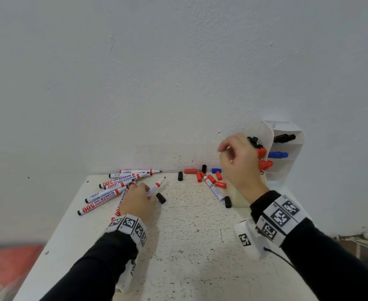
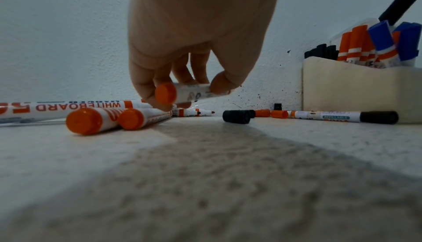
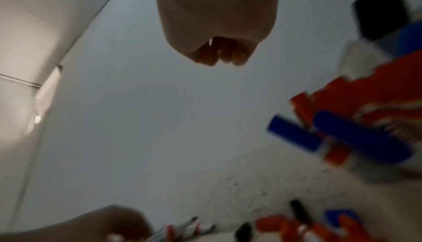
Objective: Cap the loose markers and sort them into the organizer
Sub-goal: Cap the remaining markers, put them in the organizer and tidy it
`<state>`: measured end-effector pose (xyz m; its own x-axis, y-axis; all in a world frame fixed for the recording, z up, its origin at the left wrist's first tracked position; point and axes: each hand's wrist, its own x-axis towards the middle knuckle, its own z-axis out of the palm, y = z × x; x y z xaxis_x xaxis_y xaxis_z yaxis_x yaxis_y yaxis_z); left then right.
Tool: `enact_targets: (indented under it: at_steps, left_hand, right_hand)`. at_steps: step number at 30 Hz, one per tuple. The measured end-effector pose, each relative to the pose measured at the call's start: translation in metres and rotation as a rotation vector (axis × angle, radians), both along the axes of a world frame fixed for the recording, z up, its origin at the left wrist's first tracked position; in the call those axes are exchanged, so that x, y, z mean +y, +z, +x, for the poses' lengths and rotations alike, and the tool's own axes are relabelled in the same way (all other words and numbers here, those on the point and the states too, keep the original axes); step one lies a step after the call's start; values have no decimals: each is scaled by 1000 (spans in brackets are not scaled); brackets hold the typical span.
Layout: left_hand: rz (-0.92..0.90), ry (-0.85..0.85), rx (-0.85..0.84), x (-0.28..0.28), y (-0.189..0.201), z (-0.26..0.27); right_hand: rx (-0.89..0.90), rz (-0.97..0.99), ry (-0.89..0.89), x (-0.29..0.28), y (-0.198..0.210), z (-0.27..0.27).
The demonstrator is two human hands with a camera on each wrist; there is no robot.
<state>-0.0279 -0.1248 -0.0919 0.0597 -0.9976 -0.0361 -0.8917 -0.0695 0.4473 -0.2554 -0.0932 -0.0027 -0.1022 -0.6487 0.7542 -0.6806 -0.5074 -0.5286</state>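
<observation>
My left hand rests low on the white table and pinches an uncapped red marker between thumb and fingers; in the left wrist view the left hand holds this marker just above the surface. A pile of uncapped markers lies to its left. My right hand hovers beside the white organizer with fingers loosely curled. The blurred right wrist view shows the right hand with nothing in it. Capped red, blue and black markers stand in the organizer.
Loose red caps, a blue cap and black caps lie near the back wall. Another marker lies by the organizer's cream front bin. The table's left edge runs close to the pile.
</observation>
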Motion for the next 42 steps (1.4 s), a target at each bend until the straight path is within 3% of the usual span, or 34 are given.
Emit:
enact_targets:
  at_steps: [5, 9, 15, 20, 27, 31, 34, 38, 42]
  left_hand:
    - [-85, 14, 104, 3, 0, -1]
    - [-139, 8, 136, 8, 2, -4]
    - [-165, -33, 34, 10, 5, -8]
    - [-222, -75, 108, 7, -1, -13]
    - [-158, -86, 77, 4, -8, -13]
    - [-142, -102, 62, 1, -12, -15]
    - [-131, -104, 65, 1, -13, -14]
    - [-109, -123, 51, 2, -13, -13]
    - [-96, -132, 36, 2, -12, -13]
  right_hand:
    - [191, 760, 227, -5, -34, 51]
    - [329, 1025, 234, -17, -66, 76]
    - [726, 949, 296, -27, -87, 91]
    - [605, 852, 145, -29, -93, 78]
    - [575, 966, -120, -41, -90, 32]
    - [569, 893, -370, -43, -84, 20]
    - [685, 976, -405, -47, -85, 16]
    - [785, 947, -427, -51, -87, 17]
    - [728, 944, -393, -52, -89, 15]
